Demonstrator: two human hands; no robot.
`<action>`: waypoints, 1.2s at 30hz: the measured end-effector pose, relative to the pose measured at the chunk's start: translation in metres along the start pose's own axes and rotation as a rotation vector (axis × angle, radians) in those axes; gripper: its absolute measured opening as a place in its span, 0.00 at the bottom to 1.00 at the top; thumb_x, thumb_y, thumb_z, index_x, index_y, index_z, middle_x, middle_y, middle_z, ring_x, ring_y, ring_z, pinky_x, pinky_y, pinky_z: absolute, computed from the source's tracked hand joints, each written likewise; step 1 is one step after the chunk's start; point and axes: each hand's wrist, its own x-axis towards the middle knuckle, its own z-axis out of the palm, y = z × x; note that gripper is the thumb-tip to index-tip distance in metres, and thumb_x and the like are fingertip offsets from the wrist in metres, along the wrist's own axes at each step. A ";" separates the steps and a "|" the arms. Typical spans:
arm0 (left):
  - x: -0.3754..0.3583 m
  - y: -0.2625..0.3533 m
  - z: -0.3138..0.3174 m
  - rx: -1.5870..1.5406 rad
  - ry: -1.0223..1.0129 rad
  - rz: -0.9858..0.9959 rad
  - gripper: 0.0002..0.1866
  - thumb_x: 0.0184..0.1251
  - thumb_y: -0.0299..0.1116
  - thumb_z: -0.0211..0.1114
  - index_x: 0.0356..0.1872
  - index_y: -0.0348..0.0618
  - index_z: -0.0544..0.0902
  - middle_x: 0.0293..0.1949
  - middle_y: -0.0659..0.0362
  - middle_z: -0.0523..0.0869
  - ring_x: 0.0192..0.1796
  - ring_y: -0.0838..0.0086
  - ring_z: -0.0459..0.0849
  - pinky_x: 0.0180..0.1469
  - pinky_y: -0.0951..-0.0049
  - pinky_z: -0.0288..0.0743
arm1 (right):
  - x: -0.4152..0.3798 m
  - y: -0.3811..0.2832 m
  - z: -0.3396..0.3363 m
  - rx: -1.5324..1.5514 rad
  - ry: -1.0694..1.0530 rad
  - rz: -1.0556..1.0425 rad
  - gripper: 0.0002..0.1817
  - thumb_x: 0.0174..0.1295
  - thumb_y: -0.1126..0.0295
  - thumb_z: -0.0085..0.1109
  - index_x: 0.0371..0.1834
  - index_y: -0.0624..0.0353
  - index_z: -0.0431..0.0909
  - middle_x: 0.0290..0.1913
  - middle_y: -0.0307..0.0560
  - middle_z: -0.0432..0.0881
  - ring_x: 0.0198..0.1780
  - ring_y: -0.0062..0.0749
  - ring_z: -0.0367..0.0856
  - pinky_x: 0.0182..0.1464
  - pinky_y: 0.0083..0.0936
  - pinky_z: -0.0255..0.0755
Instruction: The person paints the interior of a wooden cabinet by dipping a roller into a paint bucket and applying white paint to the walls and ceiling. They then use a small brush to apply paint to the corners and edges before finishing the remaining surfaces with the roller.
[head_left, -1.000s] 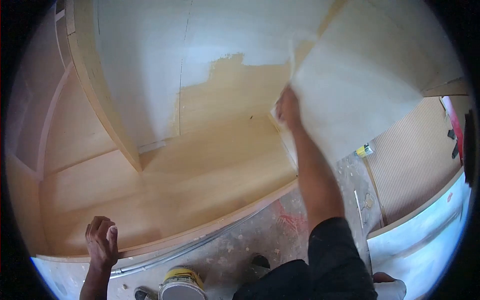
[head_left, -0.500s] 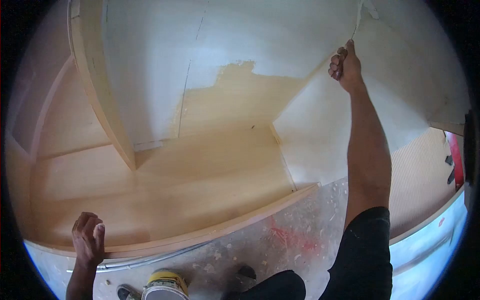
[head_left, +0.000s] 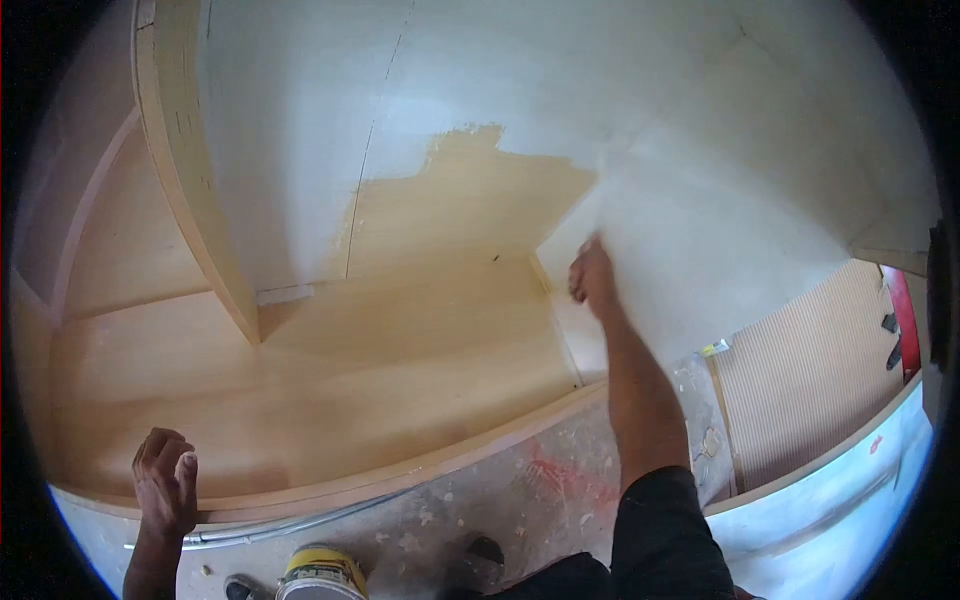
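Observation:
My right hand [head_left: 594,275] is closed around a thin paintbrush in front of the white panel. Motion blurs the brush head [head_left: 604,180], which is near the corner where the white panel [head_left: 710,240] meets the back board. White paint covers most of that back board [head_left: 300,120], while a jagged-edged patch of bare wood [head_left: 450,205] shows low on it. At the lower left, my left hand [head_left: 166,480] is by the front edge of the wooden base, fingers loosely bent and nothing visible in them.
A yellow and white paint bucket [head_left: 322,572] stands on the stained floor [head_left: 470,510], close to a shoe. Metal tubes [head_left: 300,522] lie along the wooden base [head_left: 300,400]. An upright wooden divider [head_left: 185,180] is at the left, and a ribbed brown sheet [head_left: 810,370] at the right.
My right hand has swung down and left with the brush, from the panel's upper part to near the lower corner. My left hand has kept its pose by the base edge.

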 end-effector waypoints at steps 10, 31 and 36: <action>0.002 0.005 -0.001 0.011 -0.007 -0.003 0.16 0.71 0.41 0.58 0.34 0.35 0.79 0.35 0.44 0.79 0.39 0.47 0.80 0.42 0.51 0.72 | 0.034 -0.235 -0.042 0.183 0.080 -0.253 0.32 0.78 0.33 0.38 0.25 0.47 0.67 0.16 0.35 0.67 0.16 0.27 0.67 0.19 0.26 0.62; -0.005 -0.002 -0.007 0.037 0.009 0.107 0.19 0.73 0.44 0.55 0.37 0.34 0.81 0.39 0.42 0.80 0.43 0.46 0.81 0.47 0.50 0.74 | -0.169 -0.031 -0.090 -0.841 0.157 -0.176 0.18 0.74 0.59 0.56 0.57 0.60 0.72 0.43 0.56 0.86 0.40 0.51 0.86 0.47 0.45 0.79; -0.008 -0.001 -0.014 0.028 -0.026 0.102 0.18 0.73 0.43 0.57 0.38 0.34 0.81 0.42 0.42 0.82 0.45 0.45 0.82 0.49 0.49 0.75 | -0.197 -0.061 -0.062 -0.472 0.063 0.020 0.14 0.74 0.56 0.59 0.49 0.54 0.74 0.27 0.35 0.74 0.22 0.17 0.72 0.19 0.19 0.64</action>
